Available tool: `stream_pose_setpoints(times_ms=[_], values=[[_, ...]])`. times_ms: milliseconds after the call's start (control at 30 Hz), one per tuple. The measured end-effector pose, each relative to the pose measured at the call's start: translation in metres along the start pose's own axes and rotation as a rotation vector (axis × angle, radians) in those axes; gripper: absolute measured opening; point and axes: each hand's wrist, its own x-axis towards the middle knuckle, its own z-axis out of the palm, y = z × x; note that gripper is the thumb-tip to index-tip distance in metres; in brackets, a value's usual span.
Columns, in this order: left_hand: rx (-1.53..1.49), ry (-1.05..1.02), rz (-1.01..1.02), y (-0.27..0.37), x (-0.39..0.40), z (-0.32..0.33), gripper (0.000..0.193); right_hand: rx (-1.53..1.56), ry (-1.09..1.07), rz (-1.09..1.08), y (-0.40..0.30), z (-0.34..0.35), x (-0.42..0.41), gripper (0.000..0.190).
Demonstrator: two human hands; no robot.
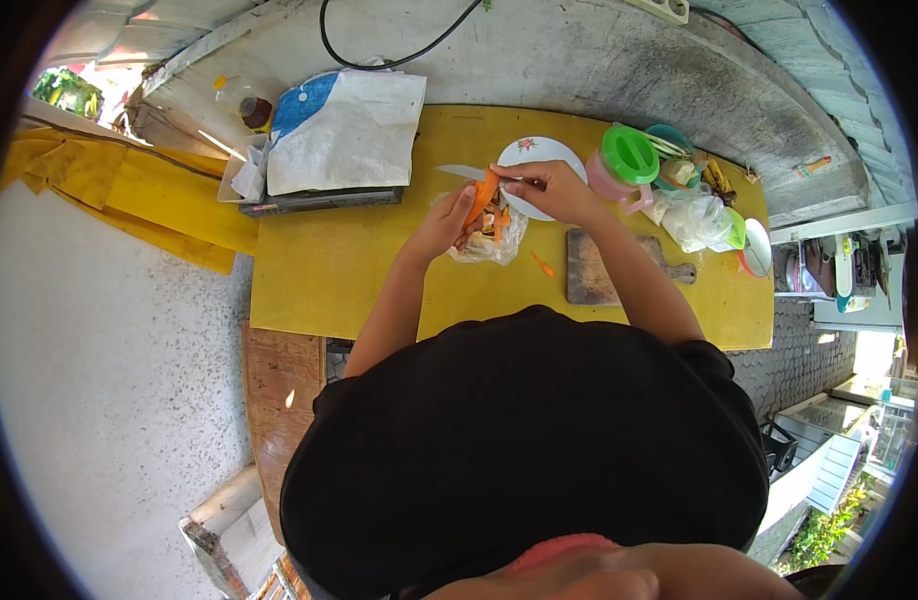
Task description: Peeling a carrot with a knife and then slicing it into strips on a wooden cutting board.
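My left hand (445,223) grips a peeled-looking orange carrot (483,198), which points up and away from me. At its far end are the bent fingertips of my right hand (552,189); what they hold is hidden. A knife blade (460,172) shows just beyond the carrot, its handle end out of sight behind the carrot and fingers. Whether my right hand holds that knife I cannot tell. Below the carrot, a clear plastic bag (504,247) carries orange peelings (498,222) and darker scraps. A white plate with a flower print (537,150) sits behind my right hand.
On the yellow table (339,277) lie a wooden cutting board (585,270), partly under my right forearm, and a carrot scrap (543,264). To the right are a green-lidded pink pitcher (622,169), plastic bags (695,219) and a bowl (756,247). A sack-covered appliance (331,199) stands left.
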Motion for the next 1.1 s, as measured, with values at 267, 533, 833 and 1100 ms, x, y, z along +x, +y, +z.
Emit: stream_pose_setpoints(times_ms=[267, 533, 833, 1100], values=[[0.299, 0.063, 0.020, 0.024, -0.012, -0.006, 0.046, -0.103, -0.190, 0.116, -0.041, -0.017, -0.006, 0.046], [0.317, 0.110, 0.170, 0.019, -0.014, -0.001, 0.047, 0.083, -0.256, 0.201, -0.048, -0.015, -0.005, 0.041], [0.606, 0.323, 0.249, 0.003, -0.006, 0.009, 0.037, 0.330, -0.073, 0.285, -0.018, -0.009, 0.000, 0.038], [0.304, 0.433, 0.131, -0.060, -0.011, -0.013, 0.038, -0.049, -0.017, 0.418, 0.045, 0.000, -0.021, 0.041]])
